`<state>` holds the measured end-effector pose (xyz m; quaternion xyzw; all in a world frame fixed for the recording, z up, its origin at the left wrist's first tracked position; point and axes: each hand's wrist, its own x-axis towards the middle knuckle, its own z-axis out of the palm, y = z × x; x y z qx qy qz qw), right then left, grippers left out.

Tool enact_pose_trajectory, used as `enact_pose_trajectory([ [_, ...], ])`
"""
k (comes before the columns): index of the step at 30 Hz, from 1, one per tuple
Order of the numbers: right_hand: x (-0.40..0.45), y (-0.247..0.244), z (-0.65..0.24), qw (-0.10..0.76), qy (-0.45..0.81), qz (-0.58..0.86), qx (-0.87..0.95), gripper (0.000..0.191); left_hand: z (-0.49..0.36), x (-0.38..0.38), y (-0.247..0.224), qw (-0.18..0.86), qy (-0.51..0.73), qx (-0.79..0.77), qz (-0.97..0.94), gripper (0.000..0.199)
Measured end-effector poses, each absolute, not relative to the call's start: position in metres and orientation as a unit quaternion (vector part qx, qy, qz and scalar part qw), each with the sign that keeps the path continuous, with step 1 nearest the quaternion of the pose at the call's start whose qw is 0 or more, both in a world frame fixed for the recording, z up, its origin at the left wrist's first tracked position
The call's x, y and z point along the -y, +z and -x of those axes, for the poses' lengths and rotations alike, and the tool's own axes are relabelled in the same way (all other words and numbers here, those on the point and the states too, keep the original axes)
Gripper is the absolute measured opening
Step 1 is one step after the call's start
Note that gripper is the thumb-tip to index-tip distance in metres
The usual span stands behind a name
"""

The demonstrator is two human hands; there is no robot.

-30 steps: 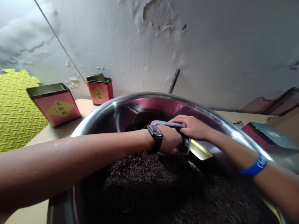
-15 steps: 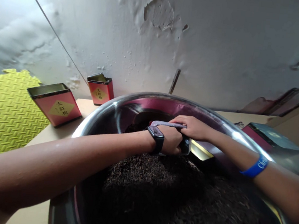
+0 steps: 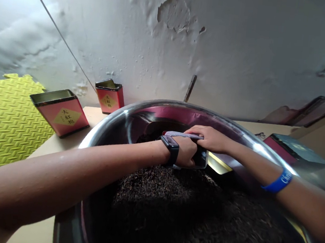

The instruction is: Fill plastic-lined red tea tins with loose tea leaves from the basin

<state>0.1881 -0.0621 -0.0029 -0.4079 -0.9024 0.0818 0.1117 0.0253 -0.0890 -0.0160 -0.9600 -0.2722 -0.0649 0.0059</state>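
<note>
Two hands are closed on the same thing: my left hand (image 3: pixel 185 151) and my right hand (image 3: pixel 211 139) both grip a flat rectangular object (image 3: pixel 201 157), dark and glossy on its face, with a pale lilac strip along its top edge. I cannot tell from this view exactly what it is. My left hand wraps around its lower part, while my right lies across the top edge with the fingers bent over it. The object sits just above a heap of dark, loose tea leaves (image 3: pixel 165 203) inside a large steel basin (image 3: pixel 181 105), whose inner wall shows a pink sheen. A black smartwatch (image 3: pixel 169 147) circles my left wrist, and a blue wristband (image 3: pixel 280 181) with white lettering circles my right. Beyond the basin rim, on a pale table (image 3: pixel 93 118), stand two red tins (image 3: pixel 63 113) with yellow diamond labels, the smaller one (image 3: pixel 109 98) nearer the wall. A third tin (image 3: pixel 293 150) with a teal top sits to the right of the basin. A yellow-green foam mat (image 3: pixel 2 128) lies past the table's left edge, below a wall (image 3: pixel 174 12) of peeling paint.
</note>
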Motion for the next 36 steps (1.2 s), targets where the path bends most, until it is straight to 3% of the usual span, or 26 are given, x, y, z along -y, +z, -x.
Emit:
enact_pose_trajectory([
  [36,0.0605,-0.0033,-0.1879,0.109,0.092,0.408,0.902,0.043,-0.0285,0.0965,-0.0151,0.016,-0.097,0.261,0.960,0.025],
])
